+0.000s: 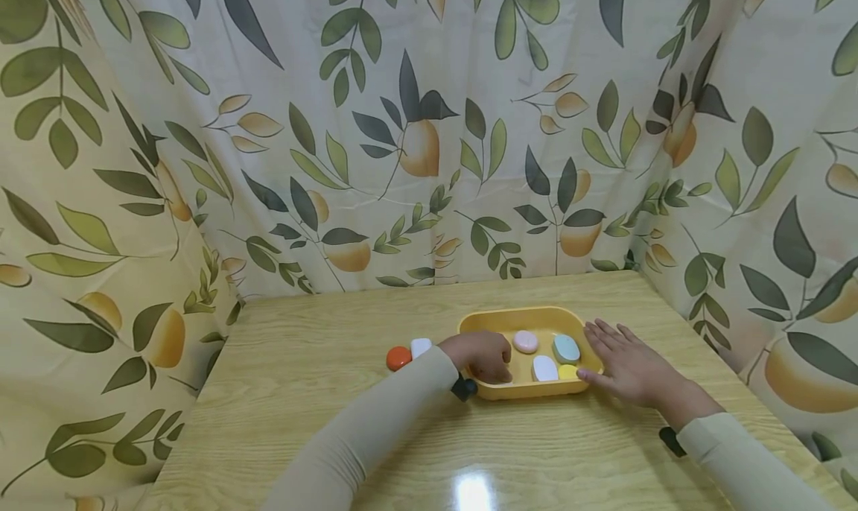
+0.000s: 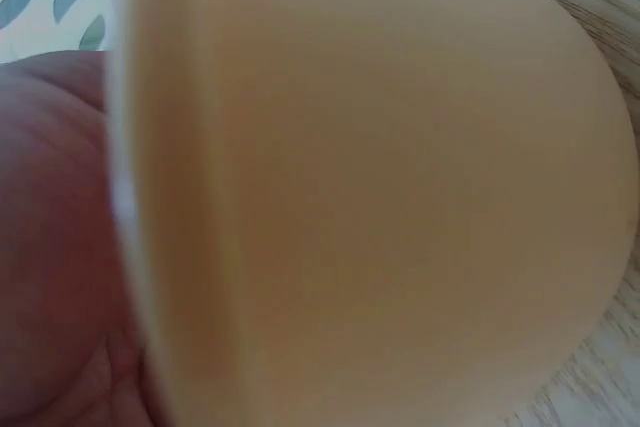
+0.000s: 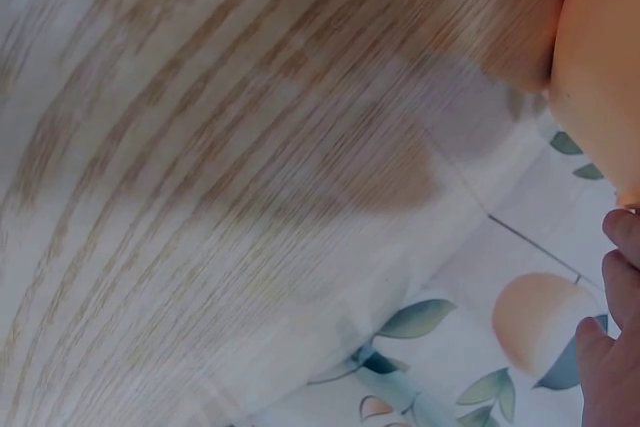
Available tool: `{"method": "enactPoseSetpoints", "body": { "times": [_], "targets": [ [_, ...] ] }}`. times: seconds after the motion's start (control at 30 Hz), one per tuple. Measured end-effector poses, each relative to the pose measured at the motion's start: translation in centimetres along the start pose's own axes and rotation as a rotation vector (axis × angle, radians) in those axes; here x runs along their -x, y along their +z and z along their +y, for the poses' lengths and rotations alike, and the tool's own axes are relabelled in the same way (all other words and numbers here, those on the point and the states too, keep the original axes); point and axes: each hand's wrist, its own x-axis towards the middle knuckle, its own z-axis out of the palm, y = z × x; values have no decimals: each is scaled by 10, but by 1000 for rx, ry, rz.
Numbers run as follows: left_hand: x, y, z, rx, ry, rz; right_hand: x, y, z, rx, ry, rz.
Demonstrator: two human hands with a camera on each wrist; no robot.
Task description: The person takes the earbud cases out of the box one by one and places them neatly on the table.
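Observation:
A yellow-orange tray (image 1: 523, 316) sits on the table. Inside it lie a round pink piece (image 1: 526, 341), a pale blue rounded piece (image 1: 566, 348), a whitish oval piece (image 1: 544, 368) and a yellow piece (image 1: 567, 372). My left hand (image 1: 488, 354) reaches over the tray's left end with fingers bent down toward its floor; I cannot tell whether they hold something. In the left wrist view the tray wall (image 2: 400, 187) hides most of that hand. My right hand (image 1: 630, 366) rests at the tray's right rim with its fingers extended.
Left of the tray, a round red piece (image 1: 398, 358) and a white piece (image 1: 421, 346) lie on the wooden table (image 1: 315, 347), close to my left sleeve (image 1: 382, 421). A leaf-and-fruit patterned curtain (image 1: 469, 138) borders the table at the back and both sides.

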Motion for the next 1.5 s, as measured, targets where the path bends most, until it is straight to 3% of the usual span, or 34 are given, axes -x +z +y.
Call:
{"method": "enactPoseSetpoints", "body": {
  "times": [0.13, 0.4, 0.7, 0.9, 1.03, 1.23, 1.5],
  "targets": [
    [-1, 3, 1, -38, 11, 1, 0, 0, 1, 1, 2, 0],
    [-8, 6, 0, -119, 69, -55, 0, 5, 4, 7, 4, 0],
    [-8, 4, -1, -9, 100, -85, 0, 5, 4, 1, 14, -5],
    [-7, 5, -3, 15, 115, -44, 0, 7, 5, -7, 10, 10],
    [-7, 4, -6, 112, 147, 13, 0, 7, 5, -6, 4, 18],
    [-4, -4, -10, 380, 140, 115, 1, 5, 5, -8, 7, 11],
    [0, -5, -17, 478, 153, 186, 1, 3, 3, -19, 8, 5]
  ]
}}
